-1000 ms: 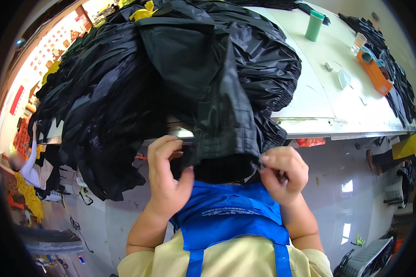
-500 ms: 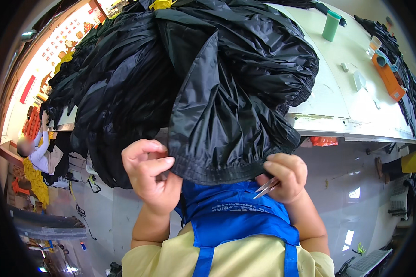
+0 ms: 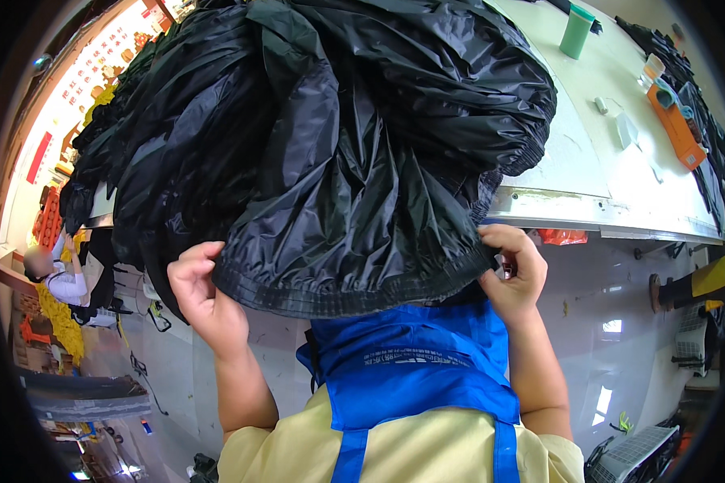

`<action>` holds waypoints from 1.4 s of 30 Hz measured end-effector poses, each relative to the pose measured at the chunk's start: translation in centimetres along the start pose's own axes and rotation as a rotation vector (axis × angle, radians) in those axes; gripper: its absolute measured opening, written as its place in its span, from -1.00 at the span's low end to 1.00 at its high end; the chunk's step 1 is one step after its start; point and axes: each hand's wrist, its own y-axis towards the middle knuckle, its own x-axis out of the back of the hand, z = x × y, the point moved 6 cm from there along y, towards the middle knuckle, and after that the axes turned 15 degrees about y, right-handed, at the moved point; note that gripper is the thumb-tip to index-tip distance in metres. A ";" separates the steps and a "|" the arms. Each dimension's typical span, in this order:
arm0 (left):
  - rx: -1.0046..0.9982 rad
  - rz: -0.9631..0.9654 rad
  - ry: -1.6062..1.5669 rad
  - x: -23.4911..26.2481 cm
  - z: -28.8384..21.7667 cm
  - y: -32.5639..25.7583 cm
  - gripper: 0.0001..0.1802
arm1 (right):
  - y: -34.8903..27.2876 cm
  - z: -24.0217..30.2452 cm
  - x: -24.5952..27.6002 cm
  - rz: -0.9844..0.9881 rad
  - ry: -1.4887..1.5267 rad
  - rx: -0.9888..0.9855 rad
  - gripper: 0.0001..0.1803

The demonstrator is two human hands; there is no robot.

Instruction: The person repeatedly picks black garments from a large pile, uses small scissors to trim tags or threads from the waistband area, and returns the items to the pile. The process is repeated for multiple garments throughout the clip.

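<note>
A shiny black garment (image 3: 338,185) with a gathered elastic waistband (image 3: 330,299) hangs toward me over the table edge, its band spread wide. My left hand (image 3: 205,294) is closed on the band's left end between thumb and fingers. At the right end, my right hand (image 3: 517,270) pinches the band in the same way. A small part of a metal tool shows inside the curled right fingers; its blades are hidden. Behind the garment lies a large heap of similar black garments (image 3: 443,72).
The pale table (image 3: 564,153) bears a green cup (image 3: 577,32) and an orange box (image 3: 675,129) at the right. A red plastic bag (image 3: 562,237) shows below its edge. Another person (image 3: 60,274) is at the far left, next to black cloth. White baskets stand on the floor at right.
Both hands have moved apart and slightly up, the left one leftward. The waistband is stretched wider. The metal blades seen by the right hand earlier are now mostly out of sight.
</note>
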 end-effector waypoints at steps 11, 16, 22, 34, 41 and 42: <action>-0.264 0.723 0.238 -4.0 -13.1 -0.5 -0.27 | 4.2 4.1 -4.5 0.280 0.025 0.026 -0.79; -0.329 0.589 0.160 -10.0 -9.6 -0.5 -0.69 | 5.1 5.3 -5.0 0.281 0.098 -0.050 -0.93; 0.470 1.001 -0.524 -11.1 -6.5 0.0 -0.81 | 6.6 2.6 -3.5 0.400 0.248 -0.331 -0.81; 0.938 1.045 -0.950 -12.3 -4.3 -1.1 -0.72 | 5.3 3.9 -2.6 0.213 0.095 -0.113 -0.62; 0.909 1.029 -0.935 -12.7 -4.2 -1.4 -0.72 | 5.5 7.7 -4.3 0.252 -0.257 0.066 -0.58; 0.898 1.033 -0.922 -12.7 -4.2 -1.4 -0.72 | 5.5 7.7 -4.5 0.263 -0.248 0.055 -0.58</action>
